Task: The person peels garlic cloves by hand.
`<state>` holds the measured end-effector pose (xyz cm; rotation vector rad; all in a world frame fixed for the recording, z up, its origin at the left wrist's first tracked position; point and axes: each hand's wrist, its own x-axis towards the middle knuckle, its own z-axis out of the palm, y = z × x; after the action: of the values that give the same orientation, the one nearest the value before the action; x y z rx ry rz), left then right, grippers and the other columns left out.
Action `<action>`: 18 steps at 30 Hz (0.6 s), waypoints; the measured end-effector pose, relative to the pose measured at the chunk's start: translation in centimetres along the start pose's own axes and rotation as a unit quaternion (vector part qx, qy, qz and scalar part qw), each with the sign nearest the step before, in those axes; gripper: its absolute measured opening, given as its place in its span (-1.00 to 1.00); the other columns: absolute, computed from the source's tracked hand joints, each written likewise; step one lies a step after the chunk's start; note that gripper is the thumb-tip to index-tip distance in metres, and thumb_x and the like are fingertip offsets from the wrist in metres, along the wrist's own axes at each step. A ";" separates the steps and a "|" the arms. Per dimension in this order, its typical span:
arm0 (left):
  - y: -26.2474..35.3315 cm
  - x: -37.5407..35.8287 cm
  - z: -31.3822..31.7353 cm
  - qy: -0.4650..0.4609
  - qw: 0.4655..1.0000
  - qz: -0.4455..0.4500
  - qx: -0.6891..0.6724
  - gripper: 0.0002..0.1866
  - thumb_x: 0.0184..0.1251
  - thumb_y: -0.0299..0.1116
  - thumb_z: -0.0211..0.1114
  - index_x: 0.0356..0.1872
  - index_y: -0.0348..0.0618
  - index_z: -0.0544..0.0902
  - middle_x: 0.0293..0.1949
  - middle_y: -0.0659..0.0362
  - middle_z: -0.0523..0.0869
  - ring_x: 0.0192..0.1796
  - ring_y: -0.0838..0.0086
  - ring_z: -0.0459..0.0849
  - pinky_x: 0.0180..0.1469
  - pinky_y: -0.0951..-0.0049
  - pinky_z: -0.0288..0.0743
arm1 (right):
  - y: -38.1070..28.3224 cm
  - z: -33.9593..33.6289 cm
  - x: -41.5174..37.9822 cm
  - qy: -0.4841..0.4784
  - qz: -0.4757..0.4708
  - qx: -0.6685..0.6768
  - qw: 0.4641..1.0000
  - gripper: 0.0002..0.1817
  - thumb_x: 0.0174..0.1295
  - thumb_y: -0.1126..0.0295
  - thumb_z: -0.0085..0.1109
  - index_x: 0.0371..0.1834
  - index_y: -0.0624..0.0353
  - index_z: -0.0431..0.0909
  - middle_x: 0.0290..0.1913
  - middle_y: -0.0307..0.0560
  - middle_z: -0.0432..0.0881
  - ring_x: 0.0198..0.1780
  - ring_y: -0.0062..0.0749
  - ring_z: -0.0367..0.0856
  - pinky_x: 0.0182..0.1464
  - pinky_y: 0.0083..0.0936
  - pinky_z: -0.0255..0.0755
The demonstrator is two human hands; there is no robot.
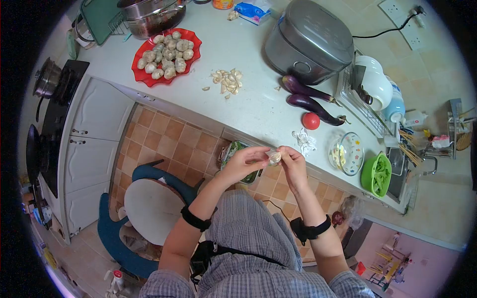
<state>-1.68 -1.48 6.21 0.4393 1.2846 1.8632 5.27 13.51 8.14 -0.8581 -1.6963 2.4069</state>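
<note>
White table [258,107] runs across the kitchen, upper L to R of frame, tiled floor below. Garlic clove [274,158] is just below frame ctr, up in the air off the table's near edge, btwn both hands: R hand [293,168] has thumb & fingertips pinched on it, L hand [248,163] closes on its other side w/ thumb & fingers. Can't tell how much skin is off; too small. To do it well: hold firm w/ one grip, nick the skin at the root end w/ a nail, pull it lengthwise in one strip, & don't squeeze so hard the flesh bruises. Prob. best to work over the white scraps [304,142], R of ctr, so bits don't hit the floor. Glass bowl [356,149] w/ pale pieces [339,157] sits just R of those, short reach for R hand; keep skin out of it. Loose cloves [229,82] lie upper ctr, near the red plate [136,75] of whole bulbs [169,55], upper L.
</note>
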 end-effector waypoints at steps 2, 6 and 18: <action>0.7 0.0 0.1 -0.014 0.999 -0.037 -0.026 -0.71 0.27 -0.40 0.02 -0.05 -0.34 0.44 -0.21 0.08 0.58 -0.16 0.44 0.58 -0.11 0.52 0.50 | -0.5 -0.3 0.0 -0.013 -0.034 -0.148 0.988 -0.80 0.19 0.33 0.02 -0.39 0.25 0.53 -0.50 -0.32 0.52 -0.48 -0.74 0.36 -0.41 -0.75 0.25; 0.8 0.2 0.4 -0.067 0.988 -0.116 -0.079 -0.72 0.27 -0.39 0.02 -0.10 -0.40 0.46 -0.22 0.05 0.58 -0.18 0.41 0.60 -0.11 0.50 0.51 | -0.7 0.1 -0.2 -0.038 -0.042 -0.175 0.983 -0.81 0.17 0.34 0.03 -0.42 0.24 0.54 -0.53 -0.33 0.50 -0.47 -0.75 0.34 -0.41 -0.75 0.24; 0.6 -0.5 1.3 0.045 0.997 -0.018 -0.058 -0.73 0.14 -0.53 0.15 -0.12 -0.41 0.46 -0.20 0.07 0.58 -0.15 0.45 0.58 -0.10 0.54 0.48 | -0.8 1.1 -0.6 0.026 -0.030 -0.080 0.996 -0.76 0.18 0.34 0.03 -0.22 0.29 0.51 -0.33 -0.22 0.57 -0.34 -0.67 0.44 -0.22 -0.73 0.32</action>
<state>-0.74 -1.19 7.36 0.2718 1.2274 1.9336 5.06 12.71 9.38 -0.8674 -1.8876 2.2138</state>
